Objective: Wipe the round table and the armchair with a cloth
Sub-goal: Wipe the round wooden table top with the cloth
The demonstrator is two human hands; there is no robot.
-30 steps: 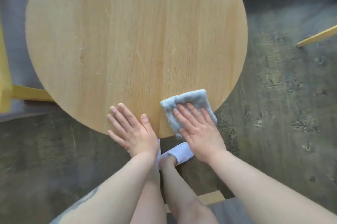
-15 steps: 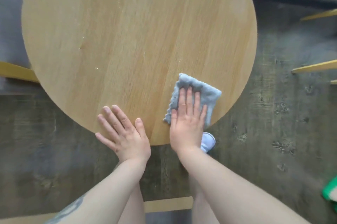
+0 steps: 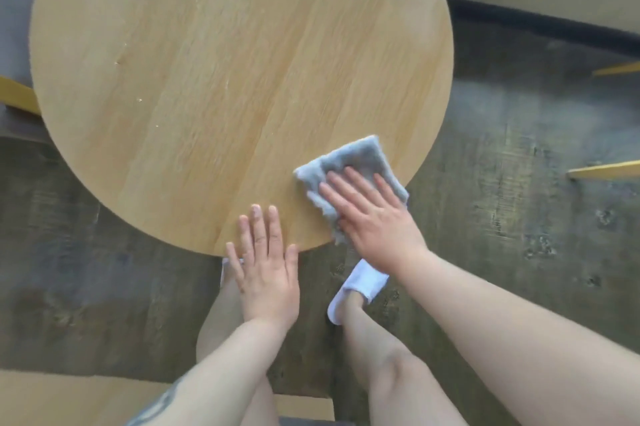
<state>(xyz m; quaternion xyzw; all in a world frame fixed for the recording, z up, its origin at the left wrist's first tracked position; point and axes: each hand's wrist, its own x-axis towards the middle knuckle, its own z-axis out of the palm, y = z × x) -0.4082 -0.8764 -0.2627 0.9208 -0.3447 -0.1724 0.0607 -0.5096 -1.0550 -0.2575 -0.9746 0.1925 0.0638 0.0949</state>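
The right hand is laid flat, fingers straight, on the folded grey cloth; nothing is gripped, the cloth is only pressed to the tabletop near its near-right edge. The left hand is spread flat w/ fingertips on the near rim, apparently as a brace. Step judged: tabletop wipe, near edge. Pale specks are seen mid & far on the wood, so strokes toward centre & far side are prob. called for next, pressure kept even. The armchair can't be made out for certain; yellow wooden pieces are seen at the frame edges. A dark worn floor lies below.
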